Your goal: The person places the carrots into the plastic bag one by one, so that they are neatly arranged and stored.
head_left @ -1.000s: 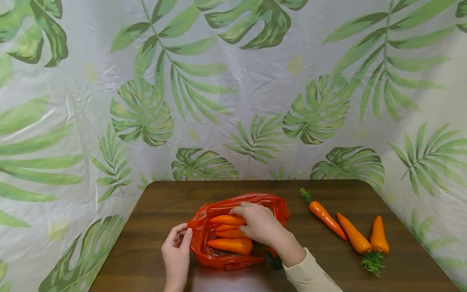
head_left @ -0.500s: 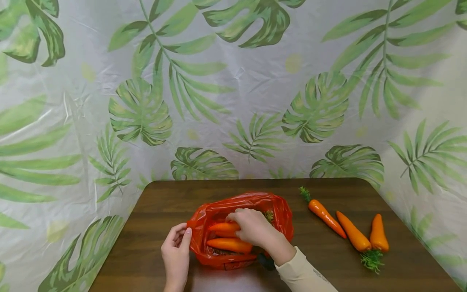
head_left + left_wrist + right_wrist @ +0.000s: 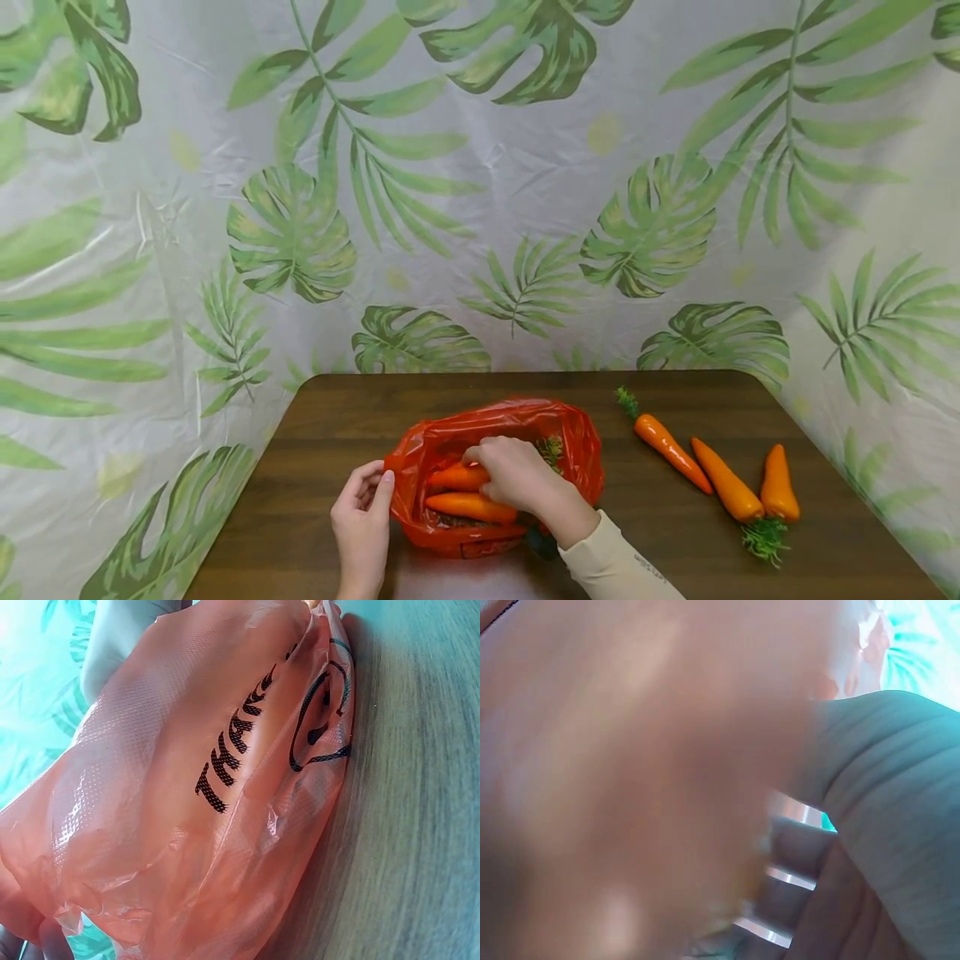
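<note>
A red plastic bag lies with its mouth spread, carrots inside it. My left hand pinches the left edge of its rim between thumb and fingers. Down in the bag, my right hand has its fingers curled over the thick end of the farther carrot. A nearer carrot lies beside it, and leafy green tops show behind the hand. Black lettering marks the bag in the left wrist view. Blurred plastic hides much of the right wrist view, where the thumb and bent fingers show.
On the right of the brown wooden table lie three loose carrots: one with a green top, a thicker one and a short one. A leaf-patterned sheet hangs behind. Something dark sits under the right wrist.
My right hand has moved slightly down and left, deeper into the bag, and fewer carrots show beside it. The right side of the bag has spread outward. The left hand keeps its hold.
</note>
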Action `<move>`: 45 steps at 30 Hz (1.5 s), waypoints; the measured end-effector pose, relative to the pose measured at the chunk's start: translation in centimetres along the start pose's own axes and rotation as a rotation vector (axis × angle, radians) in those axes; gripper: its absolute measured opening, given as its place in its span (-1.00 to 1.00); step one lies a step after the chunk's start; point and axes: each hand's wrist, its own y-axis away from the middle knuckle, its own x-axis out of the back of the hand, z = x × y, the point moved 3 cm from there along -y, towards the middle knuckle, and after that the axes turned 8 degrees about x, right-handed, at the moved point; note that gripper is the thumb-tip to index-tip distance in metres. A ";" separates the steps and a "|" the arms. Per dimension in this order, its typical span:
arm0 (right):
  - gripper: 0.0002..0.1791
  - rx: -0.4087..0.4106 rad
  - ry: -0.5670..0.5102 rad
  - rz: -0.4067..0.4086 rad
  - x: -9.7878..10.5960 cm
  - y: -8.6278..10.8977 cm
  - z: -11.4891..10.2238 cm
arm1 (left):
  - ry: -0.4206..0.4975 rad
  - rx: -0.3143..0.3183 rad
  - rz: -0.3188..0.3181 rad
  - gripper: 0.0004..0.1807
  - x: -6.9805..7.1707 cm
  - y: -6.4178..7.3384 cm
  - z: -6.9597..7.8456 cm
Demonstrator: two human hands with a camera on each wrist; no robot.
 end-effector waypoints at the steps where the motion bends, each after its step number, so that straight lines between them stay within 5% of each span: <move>1: -0.61 0.001 -0.003 -0.005 -0.1 0.0 0.0 | 0.001 0.004 -0.001 -0.84 0.0 0.0 0.0; 11: -0.62 -0.003 -0.021 0.001 0.6 0.7 -0.3 | 0.004 0.011 -0.001 -0.84 0.0 0.1 -0.2; 24: -0.62 -0.024 -0.080 0.176 5.8 3.5 -0.5 | -0.012 0.004 0.011 -0.84 0.1 -0.1 0.0; 45: -0.57 -0.225 -0.144 0.387 10.1 9.8 6.1 | -0.008 0.046 -0.006 -0.84 0.0 0.0 -0.3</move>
